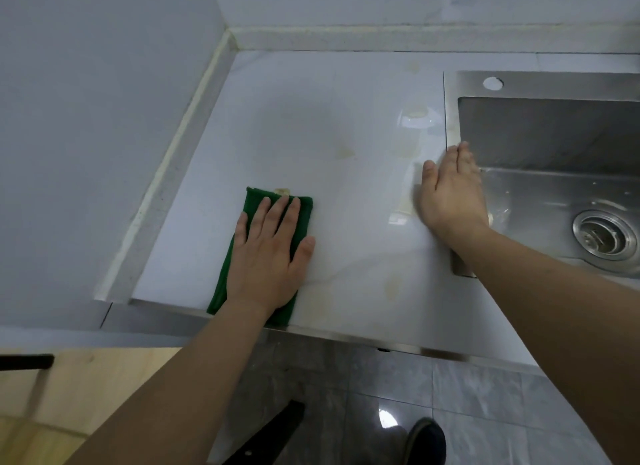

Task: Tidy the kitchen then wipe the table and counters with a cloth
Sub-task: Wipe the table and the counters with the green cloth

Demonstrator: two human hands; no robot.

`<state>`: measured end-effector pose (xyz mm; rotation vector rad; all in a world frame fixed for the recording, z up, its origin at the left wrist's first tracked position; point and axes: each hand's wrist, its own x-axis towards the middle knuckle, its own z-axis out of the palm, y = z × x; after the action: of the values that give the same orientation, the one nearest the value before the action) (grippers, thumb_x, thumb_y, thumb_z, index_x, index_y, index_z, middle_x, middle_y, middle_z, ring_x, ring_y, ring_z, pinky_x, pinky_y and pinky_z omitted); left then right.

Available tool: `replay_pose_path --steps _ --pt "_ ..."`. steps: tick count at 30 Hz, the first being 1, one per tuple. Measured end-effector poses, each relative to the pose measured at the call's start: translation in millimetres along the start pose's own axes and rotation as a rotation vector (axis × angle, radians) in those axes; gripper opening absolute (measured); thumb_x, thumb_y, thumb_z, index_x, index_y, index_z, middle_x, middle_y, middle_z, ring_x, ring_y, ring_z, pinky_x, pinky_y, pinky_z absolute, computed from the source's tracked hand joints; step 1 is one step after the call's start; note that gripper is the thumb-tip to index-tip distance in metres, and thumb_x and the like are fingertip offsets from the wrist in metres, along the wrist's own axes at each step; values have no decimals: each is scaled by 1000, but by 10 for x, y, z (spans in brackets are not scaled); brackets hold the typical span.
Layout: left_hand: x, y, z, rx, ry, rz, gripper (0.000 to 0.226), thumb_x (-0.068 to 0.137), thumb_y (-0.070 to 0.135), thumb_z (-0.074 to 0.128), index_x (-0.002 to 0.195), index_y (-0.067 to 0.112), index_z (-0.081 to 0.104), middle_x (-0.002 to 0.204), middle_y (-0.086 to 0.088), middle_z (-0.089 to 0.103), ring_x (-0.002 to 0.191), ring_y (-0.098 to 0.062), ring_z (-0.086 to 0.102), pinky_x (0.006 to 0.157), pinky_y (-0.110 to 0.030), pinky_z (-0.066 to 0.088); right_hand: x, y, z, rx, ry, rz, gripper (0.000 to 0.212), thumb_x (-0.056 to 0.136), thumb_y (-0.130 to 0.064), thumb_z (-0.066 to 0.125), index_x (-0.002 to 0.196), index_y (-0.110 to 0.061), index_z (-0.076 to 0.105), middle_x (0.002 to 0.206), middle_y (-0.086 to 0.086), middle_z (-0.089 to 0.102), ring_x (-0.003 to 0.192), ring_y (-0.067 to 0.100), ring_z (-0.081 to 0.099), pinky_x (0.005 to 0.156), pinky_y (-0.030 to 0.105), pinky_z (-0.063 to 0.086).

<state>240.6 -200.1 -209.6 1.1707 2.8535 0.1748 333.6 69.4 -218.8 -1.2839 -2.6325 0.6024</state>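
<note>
1. We're looking down on a pale, glossy bench (311, 125) set into a corner, with grey walls along its left and far sides.
2. Our left hand (266, 256) lies flat on a folded green cloth (301, 210), fingers straight and spread, palm pressing it down; nothing is clasped in that grip.
3. The cloth sits at the near edge of the bench, towards the left, its near end reaching the lip and its far end showing beyond our fingertips.
4. Our right hand (450, 191) rests flat too, fingers straight and together, right where the bench meets the steel sink (540, 83); its grip holds nothing.
5. The two hands are well apart, with bare bench between them.
6. Yellowish stains (344, 152) dot the surface, one just at the cloth's far edge, others nearer the sink.
7. In the sink basin to the right we see a round metal drain (604, 237).
8. Below the bench edge there's grey tiled floor (485, 395), a dark shoe (426, 440) and a wooden surface (86, 388) at near left.
</note>
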Motion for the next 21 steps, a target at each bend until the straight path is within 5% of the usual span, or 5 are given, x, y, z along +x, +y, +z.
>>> replay_pose_path --steps 13,21 --pt "-6 303 29 20 -37 -52 77 89 63 -1 155 24 5 163 1 1 149 -20 -4 119 -46 -9 -32 -5 8 -38 -26 -6 66 102 -41 15 151 3 6 160 19 1 148 30 1 119 38 -1" --pt "797 361 11 21 -51 -64 70 94 58 9 155 24 7 163 2 3 149 -19 -3 120 -46 -7 -23 -16 18 -65 -17 -4 67 102 -41 17 151 3 6 160 19 1 148 30 1 120 39 0"
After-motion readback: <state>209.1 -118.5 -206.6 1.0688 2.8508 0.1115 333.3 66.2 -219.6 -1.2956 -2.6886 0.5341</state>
